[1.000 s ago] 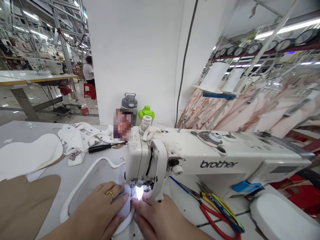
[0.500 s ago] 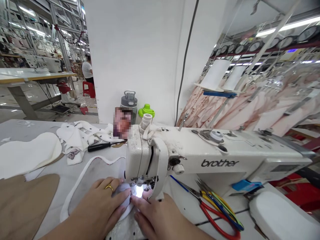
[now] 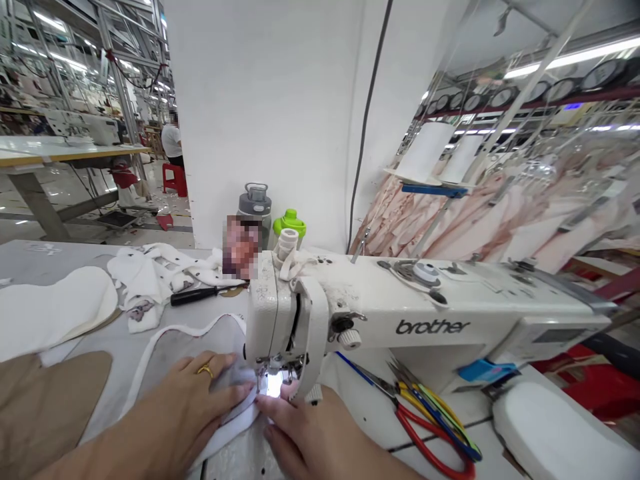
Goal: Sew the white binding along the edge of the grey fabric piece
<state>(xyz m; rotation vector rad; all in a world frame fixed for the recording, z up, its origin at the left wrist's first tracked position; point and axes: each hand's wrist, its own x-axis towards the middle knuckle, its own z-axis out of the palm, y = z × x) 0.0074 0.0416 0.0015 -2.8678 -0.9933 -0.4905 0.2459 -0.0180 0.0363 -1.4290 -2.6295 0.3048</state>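
Note:
My left hand (image 3: 200,393), a gold ring on one finger, lies with spread fingers on a grey fabric piece (image 3: 200,339) edged with a white band (image 3: 143,370). Its fingertips press down just left of the needle area. My right hand (image 3: 313,427) rests on the machine bed, thumb and index finger apart, the index tip touching the fabric's white edge. Some of its fingers are hidden behind the presser foot and the white curved guard. The white sewing machine (image 3: 430,300) stands over both hands, its lamp lighting the spot between them.
Red-handled scissors (image 3: 430,443) and yellow-and-blue snips (image 3: 445,413) lie right of my hands. A black-handled screwdriver (image 3: 195,295), fabric scraps (image 3: 137,280), white cut pieces (image 3: 60,307) and a brown piece (image 3: 55,407) lie left. Bottles (image 3: 255,207) stand behind the machine.
My left hand has slid a little left and down with the fabric, showing more of the white edge near the needle. My right hand stays by the presser foot. The view has shifted slightly.

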